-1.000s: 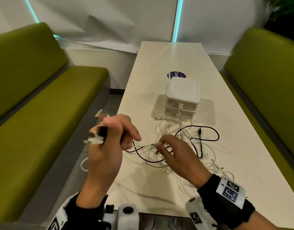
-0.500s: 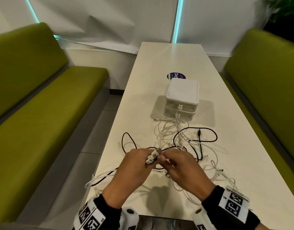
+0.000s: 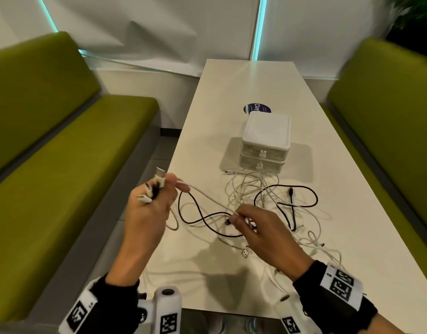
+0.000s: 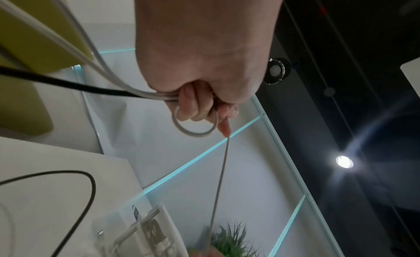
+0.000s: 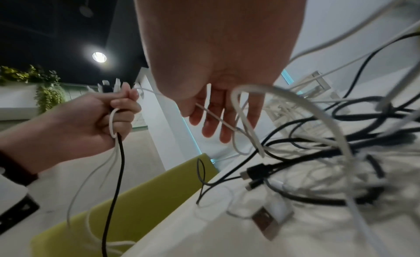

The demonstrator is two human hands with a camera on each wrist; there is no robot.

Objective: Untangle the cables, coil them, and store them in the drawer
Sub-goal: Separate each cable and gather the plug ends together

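My left hand [image 3: 157, 196] is raised off the table's left edge and grips a bunch of cable ends [image 3: 158, 180], white plugs and a black one, in a fist [image 4: 200, 99]. A white cable [image 3: 207, 197] runs taut from it down to my right hand [image 3: 243, 219], which pinches it between thumb and fingers [image 5: 213, 115] low over the table. A tangle of white cables [image 3: 246, 189] and a looping black cable [image 3: 287, 196] lies in front of the white two-drawer box [image 3: 266, 138]. Both drawers look closed.
The long white table [image 3: 243, 80] has green benches on the left [image 3: 63, 165] and right [image 3: 388, 116]. A blue round sticker [image 3: 256, 109] lies behind the drawer box. Loose plugs and white cable loops [image 3: 323, 251] lie by my right wrist.
My left hand has lifted up and to the left away from the right hand, taking the bunch of plugs with it. The white cable is drawn taut between the hands.
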